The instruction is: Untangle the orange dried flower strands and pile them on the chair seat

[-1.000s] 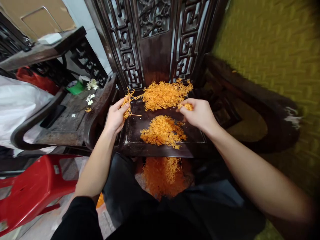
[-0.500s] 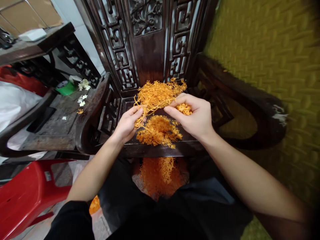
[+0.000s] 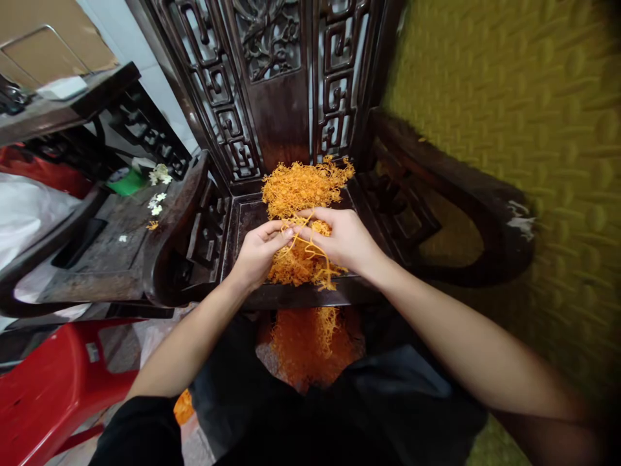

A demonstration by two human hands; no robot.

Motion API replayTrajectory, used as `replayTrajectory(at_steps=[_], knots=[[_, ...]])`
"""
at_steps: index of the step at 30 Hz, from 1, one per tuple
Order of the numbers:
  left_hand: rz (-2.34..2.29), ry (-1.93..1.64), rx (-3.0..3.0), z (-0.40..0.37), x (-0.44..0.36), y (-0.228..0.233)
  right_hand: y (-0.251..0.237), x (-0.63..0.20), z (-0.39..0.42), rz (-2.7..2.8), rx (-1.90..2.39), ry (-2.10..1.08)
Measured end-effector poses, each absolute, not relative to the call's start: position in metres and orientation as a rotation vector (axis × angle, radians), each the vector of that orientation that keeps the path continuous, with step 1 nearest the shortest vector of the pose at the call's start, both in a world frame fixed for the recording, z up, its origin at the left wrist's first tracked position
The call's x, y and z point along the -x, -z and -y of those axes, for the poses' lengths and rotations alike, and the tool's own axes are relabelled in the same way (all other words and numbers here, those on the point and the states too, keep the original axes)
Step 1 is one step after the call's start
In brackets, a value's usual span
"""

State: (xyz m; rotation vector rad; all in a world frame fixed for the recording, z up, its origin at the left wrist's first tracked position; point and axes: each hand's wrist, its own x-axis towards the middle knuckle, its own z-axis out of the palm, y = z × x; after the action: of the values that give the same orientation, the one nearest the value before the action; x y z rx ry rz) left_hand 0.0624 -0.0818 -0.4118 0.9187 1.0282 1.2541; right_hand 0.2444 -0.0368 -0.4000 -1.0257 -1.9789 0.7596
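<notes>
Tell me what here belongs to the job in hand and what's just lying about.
In use, it seems:
orange strands, held in left hand and right hand
far orange pile
near orange pile
orange heap below
wooden chair bearing both piles

Apparently just lying about:
green roll
white flowers
red plastic chair
dark flat object

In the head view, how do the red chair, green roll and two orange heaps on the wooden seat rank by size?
1. Red chair, partly out of frame
2. Back orange heap and front orange heap: can't rank, front partly covered
3. Green roll
</notes>
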Motion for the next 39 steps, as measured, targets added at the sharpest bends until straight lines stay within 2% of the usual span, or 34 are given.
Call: replayTrajectory(at_steps=[2,7,12,17,23,29,39], knots=[[-1.031,-1.192,-0.943,0.083,-0.062,0.412,0.401,-0.246,0.034,1.949,1.052,-0.809],[-1.121,-1.24,-0.889,0.081,-0.05,0.408,0.403,-0.264,0.011,1.606,1.161,-0.569],[-1.16,-1.255,-0.825,0.079,-0.037,0.405,0.399,-0.287,-0.005,1.38,1.117,-0.728],[-1.173,-1.245,-0.864,0.079,-0.04,0.404,0.383,-0.281,0.019,1.509,0.969,-0.802],[-1.08,-1.389,-0.904,0.078,-0.053,0.407,0.369,-0.264,0.052,2.021,0.644,-0.85],[-1.041,-1.315,-0.964,0.081,-0.054,0.411,0.389,-0.252,0.046,2.079,0.97,-0.639],[-1.18,-1.219,-1.167,0.086,-0.055,0.405,0.401,-0.246,0.041,2.137,0.938,-0.679]])
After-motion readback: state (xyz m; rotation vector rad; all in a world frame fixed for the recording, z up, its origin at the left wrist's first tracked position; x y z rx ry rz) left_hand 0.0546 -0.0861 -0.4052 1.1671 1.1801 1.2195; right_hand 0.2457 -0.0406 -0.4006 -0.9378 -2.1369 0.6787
